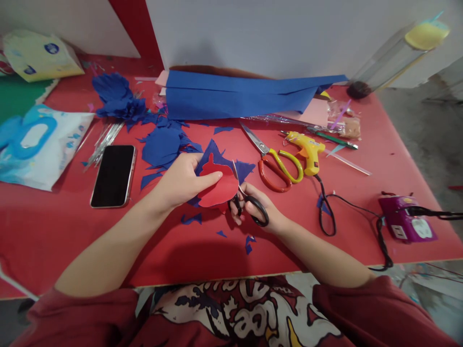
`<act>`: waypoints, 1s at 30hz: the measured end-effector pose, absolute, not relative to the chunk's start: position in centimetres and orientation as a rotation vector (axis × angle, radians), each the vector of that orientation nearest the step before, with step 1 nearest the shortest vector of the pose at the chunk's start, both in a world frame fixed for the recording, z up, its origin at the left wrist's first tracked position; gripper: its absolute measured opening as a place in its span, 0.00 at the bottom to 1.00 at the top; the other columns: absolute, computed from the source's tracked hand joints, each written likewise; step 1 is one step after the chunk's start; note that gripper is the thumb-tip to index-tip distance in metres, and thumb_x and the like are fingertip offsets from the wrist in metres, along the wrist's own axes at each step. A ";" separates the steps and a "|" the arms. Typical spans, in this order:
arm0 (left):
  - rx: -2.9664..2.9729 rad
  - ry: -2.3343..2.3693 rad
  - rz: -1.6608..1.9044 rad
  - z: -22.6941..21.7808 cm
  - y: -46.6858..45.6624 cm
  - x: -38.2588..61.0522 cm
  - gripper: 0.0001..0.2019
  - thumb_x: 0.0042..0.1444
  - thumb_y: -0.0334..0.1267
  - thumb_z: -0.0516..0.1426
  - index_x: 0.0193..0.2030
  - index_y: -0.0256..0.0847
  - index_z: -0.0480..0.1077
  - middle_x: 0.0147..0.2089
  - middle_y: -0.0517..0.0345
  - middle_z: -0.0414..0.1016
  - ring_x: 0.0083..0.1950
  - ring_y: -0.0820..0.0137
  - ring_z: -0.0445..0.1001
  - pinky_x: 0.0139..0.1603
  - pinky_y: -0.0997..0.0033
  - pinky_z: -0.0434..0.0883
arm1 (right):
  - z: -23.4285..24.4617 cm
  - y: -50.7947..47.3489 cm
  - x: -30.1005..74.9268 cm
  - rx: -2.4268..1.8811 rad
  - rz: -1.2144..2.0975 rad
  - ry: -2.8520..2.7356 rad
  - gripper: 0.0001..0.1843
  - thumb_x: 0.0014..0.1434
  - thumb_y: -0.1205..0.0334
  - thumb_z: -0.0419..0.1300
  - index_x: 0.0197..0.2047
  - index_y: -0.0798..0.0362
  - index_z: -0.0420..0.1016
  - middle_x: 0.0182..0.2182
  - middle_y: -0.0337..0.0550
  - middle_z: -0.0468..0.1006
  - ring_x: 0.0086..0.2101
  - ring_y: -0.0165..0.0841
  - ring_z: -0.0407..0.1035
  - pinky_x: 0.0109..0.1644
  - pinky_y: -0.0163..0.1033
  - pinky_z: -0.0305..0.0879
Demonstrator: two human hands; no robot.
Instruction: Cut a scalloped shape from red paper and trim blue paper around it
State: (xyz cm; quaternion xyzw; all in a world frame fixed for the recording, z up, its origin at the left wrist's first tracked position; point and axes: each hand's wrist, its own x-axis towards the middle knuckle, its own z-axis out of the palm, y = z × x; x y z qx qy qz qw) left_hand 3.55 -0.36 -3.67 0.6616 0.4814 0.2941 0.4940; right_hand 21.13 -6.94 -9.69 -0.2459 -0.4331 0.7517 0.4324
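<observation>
My left hand (190, 180) is closed on a red paper template (219, 185), its thumb pressing the template flat over blue paper (246, 168). The blue paper juts out past the template at the top and right. In my right hand (265, 207) is a small pair of scissors with black handles (258, 212). Their blades are at the right edge of the template, on the blue paper. Small blue scraps (191, 219) lie on the table below my hands. A pile of cut blue paper pieces (164, 142) sits just beyond my left hand.
Larger scissors (277, 166) and a yellow glue gun (306, 149) lie to the right, its cord running towards a purple box (407, 219). A phone (114, 176) and wipes pack (43, 144) are at left. Folded blue paper (238, 96) lies along the back wall.
</observation>
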 end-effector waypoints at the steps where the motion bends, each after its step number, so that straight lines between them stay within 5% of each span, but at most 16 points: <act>1: 1.599 1.167 0.717 -3.7 -0.4 3.6 0.07 0.47 0.37 0.59 0.32 0.35 0.73 0.35 0.57 0.79 0.37 0.66 0.76 0.40 0.68 0.72 | -9.7 -6.9 21.1 -0.615 1.872 -1.080 0.20 0.54 0.49 0.60 0.32 0.52 0.54 0.25 0.33 0.67 0.21 0.23 0.65 0.26 0.32 0.60; 30: 1.480 1.160 0.692 -4.2 -0.3 3.6 0.10 0.46 0.39 0.60 0.33 0.35 0.73 0.36 0.54 0.79 0.38 0.64 0.76 0.38 0.67 0.73 | -9.5 -7.0 21.0 -0.708 1.862 -1.064 0.22 0.51 0.46 0.61 0.32 0.50 0.52 0.21 0.29 0.66 0.18 0.23 0.63 0.23 0.33 0.62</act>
